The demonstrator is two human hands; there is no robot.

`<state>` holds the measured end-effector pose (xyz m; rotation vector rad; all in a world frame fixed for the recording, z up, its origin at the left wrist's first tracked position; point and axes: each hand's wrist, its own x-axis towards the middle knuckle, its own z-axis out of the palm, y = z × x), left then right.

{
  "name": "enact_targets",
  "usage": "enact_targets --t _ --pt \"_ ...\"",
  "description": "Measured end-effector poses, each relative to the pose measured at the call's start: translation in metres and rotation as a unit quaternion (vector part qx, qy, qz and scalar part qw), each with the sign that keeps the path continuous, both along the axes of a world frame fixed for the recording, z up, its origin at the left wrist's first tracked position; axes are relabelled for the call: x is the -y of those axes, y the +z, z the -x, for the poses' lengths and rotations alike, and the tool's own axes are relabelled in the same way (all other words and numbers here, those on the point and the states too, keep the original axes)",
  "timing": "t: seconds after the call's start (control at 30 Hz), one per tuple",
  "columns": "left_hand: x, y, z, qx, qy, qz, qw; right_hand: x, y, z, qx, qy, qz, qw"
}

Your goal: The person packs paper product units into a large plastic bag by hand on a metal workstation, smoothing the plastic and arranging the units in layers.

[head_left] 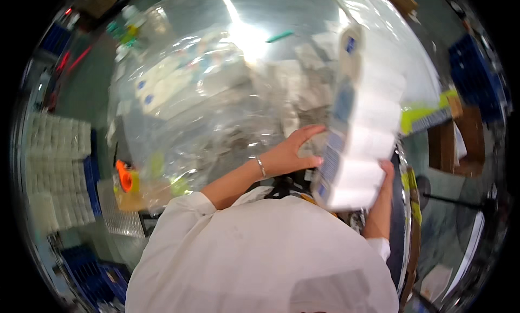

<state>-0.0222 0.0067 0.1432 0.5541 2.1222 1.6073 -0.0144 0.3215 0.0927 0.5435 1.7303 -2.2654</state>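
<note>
A long, plastic-wrapped pack of white paper rolls (371, 137) stands tilted in front of me at the right, smeared by motion. Blue print runs down its left face. My right hand (385, 175) grips the pack's right side near its lower end, its fingers partly hidden. On the other side, my left hand (295, 150) has thumb and fingers spread, with the tips at the pack's left edge. Whether they press on it I cannot tell. Beneath lies a big clear plastic sheet or bag (211, 129) over the table, with white and printed packs (168, 88) showing through.
An orange tape dispenser (124, 176) lies at the table's left edge. A green stick-like piece (280, 37) lies farther back. White packs (59, 172) are stacked at far left. At right stand an open cardboard box (471, 145) and blue crates (476, 77).
</note>
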Motion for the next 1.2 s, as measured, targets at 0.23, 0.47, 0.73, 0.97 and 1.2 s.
enact_targets --t 0.23,0.47,0.73,0.97,1.2 --pt "0.209 -0.046 -0.097 -0.229 0.23 0.52 0.79 0.065 -0.007 -0.05 0.037 0.068 0.003 0.997" --pt "0.314 -0.108 -0.153 -0.067 0.154 0.499 0.85 0.17 -0.025 -0.098 0.09 0.142 0.027 0.985" --pt "0.327 -0.125 -0.144 -0.019 0.223 0.273 0.936 0.202 0.021 -0.118 0.156 0.22 -0.028 0.963" --pt "0.349 -0.043 -0.084 0.122 0.395 -0.054 0.909 0.272 0.105 -0.092 0.266 0.354 -0.088 0.892" --pt "0.258 0.087 -0.125 -0.222 0.374 0.081 0.897 0.317 0.063 -0.041 0.234 0.514 0.054 0.823"
